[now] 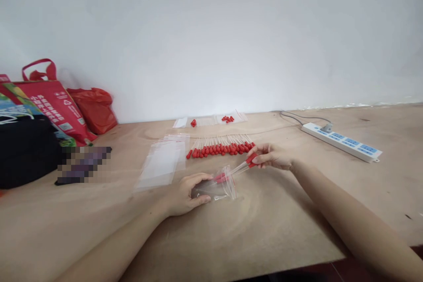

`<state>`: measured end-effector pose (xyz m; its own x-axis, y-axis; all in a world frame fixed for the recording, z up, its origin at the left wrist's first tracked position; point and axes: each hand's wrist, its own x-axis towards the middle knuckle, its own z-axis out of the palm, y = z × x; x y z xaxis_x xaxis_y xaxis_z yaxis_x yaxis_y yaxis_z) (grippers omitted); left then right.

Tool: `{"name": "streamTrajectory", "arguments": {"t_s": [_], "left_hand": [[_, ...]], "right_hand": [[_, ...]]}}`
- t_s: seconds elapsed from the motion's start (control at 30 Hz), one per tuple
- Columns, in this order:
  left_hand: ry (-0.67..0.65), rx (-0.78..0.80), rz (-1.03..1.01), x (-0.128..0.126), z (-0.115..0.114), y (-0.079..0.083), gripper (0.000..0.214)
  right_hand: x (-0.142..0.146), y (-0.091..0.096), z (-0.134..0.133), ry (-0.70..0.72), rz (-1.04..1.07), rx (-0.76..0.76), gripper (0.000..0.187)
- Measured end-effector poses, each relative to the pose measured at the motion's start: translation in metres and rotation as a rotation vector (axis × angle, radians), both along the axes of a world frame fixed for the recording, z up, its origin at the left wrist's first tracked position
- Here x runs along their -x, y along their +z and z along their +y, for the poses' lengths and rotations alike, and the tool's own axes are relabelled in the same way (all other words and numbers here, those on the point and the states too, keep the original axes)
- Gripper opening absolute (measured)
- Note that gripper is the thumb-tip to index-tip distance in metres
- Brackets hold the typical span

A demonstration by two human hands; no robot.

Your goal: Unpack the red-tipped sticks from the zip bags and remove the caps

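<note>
Snagging: sticks (pixel 239 168), red-tipped, pinched by right hand (pixel 275 157), could catch on creased mouth of bag (pixel 216 191), grasped by left hand (pixel 183 194).

The clear zip bag (pixel 228 194) is thin, shiny see-through plastic, a bit crinkly, and the red-tipped sticks (pixel 250 160) have smooth ends that could be plastic or rubber — can't tell which. Tabletop (pixel 280 229) looks like smooth wood with a low sheen, the wall (pixel 211 31) is flat matt. Power strip's (pixel 342 141) smooth hard plastic, the red sack (pixel 97 110) wrinkly glossy plastic — the black bag (pixel 26 154) looks like matt cloth.
</note>
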<state>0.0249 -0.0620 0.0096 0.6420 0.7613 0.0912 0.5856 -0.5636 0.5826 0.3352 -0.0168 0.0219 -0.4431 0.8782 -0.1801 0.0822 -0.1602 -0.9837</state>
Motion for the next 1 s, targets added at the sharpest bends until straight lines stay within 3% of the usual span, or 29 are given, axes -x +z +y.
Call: {"name": "streamTrajectory", "arguments": {"t_s": [0.17,0.3,0.37,0.53,0.63,0.73,0.8,0.9,1.0], "left_hand": [[-0.03,0.039,-0.026,0.002,0.001,0.002,0.045],[0.03,-0.001,-0.131,-0.006,0.001,0.007,0.032],[0.137,0.083,-0.229,-0.016,0.002,0.012,0.029],[0.403,0.709,-0.63,-0.048,0.007,0.024,0.024],[0.472,0.915,-0.764,-0.058,0.008,0.025,0.017],[0.537,0.949,-0.758,-0.054,0.011,0.027,0.008],[0.571,0.892,-0.695,-0.044,0.021,0.033,0.009],[0.618,0.699,-0.427,-0.025,0.052,0.048,0.015],[0.689,0.623,-0.351,-0.013,0.092,0.06,0.008]], "right_hand": [[-0.022,0.011,0.006,-0.221,0.061,-0.144,0.028],[0.009,0.005,0.0,-0.422,0.071,-0.397,0.032],[0.035,0.0,-0.01,-0.459,0.01,-0.572,0.031],[0.083,-0.017,-0.041,-0.248,-0.285,-1.13,0.023],[0.094,-0.024,-0.051,-0.087,-0.379,-1.302,0.024],[0.095,-0.027,-0.052,0.007,-0.378,-1.355,0.028],[0.093,-0.025,-0.049,0.027,-0.361,-1.342,0.032],[0.085,-0.022,-0.043,-0.046,-0.33,-1.28,0.029],[0.076,-0.023,-0.034,-0.18,-0.303,-1.212,0.019]]}}
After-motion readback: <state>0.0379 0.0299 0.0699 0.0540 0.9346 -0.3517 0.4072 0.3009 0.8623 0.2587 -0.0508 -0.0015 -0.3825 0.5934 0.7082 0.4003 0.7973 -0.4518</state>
